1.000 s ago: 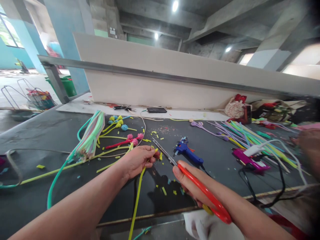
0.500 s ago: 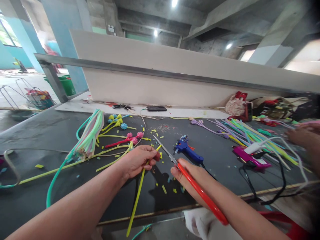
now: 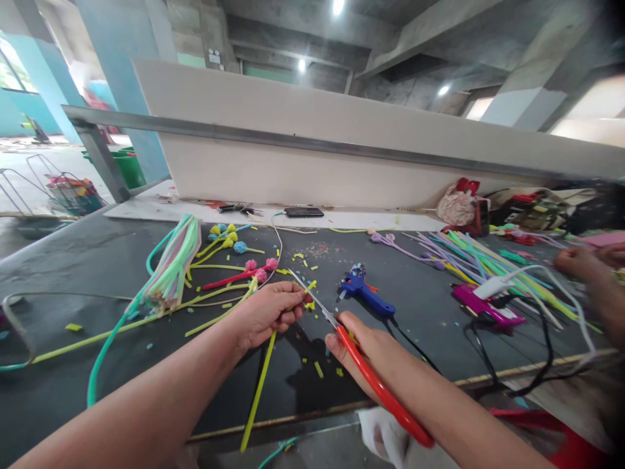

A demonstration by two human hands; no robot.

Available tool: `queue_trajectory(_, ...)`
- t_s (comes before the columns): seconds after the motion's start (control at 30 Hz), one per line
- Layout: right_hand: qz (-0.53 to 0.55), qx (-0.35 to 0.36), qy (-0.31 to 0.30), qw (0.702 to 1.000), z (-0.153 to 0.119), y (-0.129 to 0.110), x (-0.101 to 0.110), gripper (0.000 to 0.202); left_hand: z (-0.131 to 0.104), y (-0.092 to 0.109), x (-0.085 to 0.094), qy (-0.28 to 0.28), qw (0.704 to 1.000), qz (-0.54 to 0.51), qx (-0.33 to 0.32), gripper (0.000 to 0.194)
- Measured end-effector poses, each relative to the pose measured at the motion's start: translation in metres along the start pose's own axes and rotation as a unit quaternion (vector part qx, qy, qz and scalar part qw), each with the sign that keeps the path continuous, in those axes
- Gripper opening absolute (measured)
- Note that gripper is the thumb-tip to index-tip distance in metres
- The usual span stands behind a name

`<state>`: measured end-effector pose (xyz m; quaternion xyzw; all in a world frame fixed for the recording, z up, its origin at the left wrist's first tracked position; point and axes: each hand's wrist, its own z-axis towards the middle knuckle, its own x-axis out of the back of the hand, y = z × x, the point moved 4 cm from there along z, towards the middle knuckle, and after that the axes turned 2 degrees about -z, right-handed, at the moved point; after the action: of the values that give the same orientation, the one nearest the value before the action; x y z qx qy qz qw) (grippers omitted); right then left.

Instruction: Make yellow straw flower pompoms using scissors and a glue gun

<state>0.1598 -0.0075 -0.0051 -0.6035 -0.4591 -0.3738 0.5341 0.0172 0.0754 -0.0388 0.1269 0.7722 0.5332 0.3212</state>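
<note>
My left hand (image 3: 271,307) is closed, thumb and fingertips pinching a yellow-green pipe cleaner (image 3: 260,387). Its long end hangs down past the table's front edge, while a short tip pokes up beyond my fingers. In my right hand (image 3: 364,345) are scissors with long red handles (image 3: 383,394), my fingers wrapped round them. The scissor blades (image 3: 315,298) point up and left and cross the pipe cleaner's short tip beside my left fingertips. Whether they touch it I cannot tell. Small yellow offcuts (image 3: 318,369) are scattered on the dark tabletop around both hands.
A blue glue gun (image 3: 366,293) lies right of the blades, its cord trailing frontward. Pipe cleaner bundles (image 3: 176,260) and pompom-ended stems (image 3: 234,277) lie left. A magenta power strip (image 3: 488,306) and more pipe cleaners are right, near another person's hand (image 3: 573,260). A phone (image 3: 303,212) lies behind.
The scissors have moved slightly left, bringing their blades across the tip of the pipe cleaner. My left hand still grips it, having shifted only a little.
</note>
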Motion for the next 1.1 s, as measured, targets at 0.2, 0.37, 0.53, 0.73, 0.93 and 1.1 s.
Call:
queue_trajectory(0.2,0.007,0.016,0.011,1.0,0.0,0.001,-0.003,0.021,0.0,0.0,0.0,-0.003,1.0,0.004,-0.008,0.019)
queue_trajectory(0.37,-0.001,0.016,-0.001,1.0,0.001,0.005,-0.006,0.023,-0.001,0.0,0.0,0.003,1.0,0.007,-0.006,0.017)
queue_trajectory(0.53,-0.001,0.023,0.001,1.0,0.002,0.009,-0.007,0.027,0.0,-0.002,0.001,-0.004,1.0,0.008,-0.005,0.017)
queue_trajectory(0.73,-0.004,0.029,0.005,1.0,0.005,0.011,-0.01,0.029,0.003,-0.002,0.002,-0.006,1.0,0.007,-0.002,0.016)
queue_trajectory(0.93,-0.004,0.031,0.005,1.0,0.003,0.011,-0.008,0.027,0.001,-0.001,0.001,-0.005,1.0,0.004,-0.001,0.017)
queue_trajectory(1.1,-0.001,0.038,0.005,0.999,0.003,0.009,-0.006,0.026,0.001,-0.001,0.002,-0.009,1.0,-0.002,-0.001,0.017)
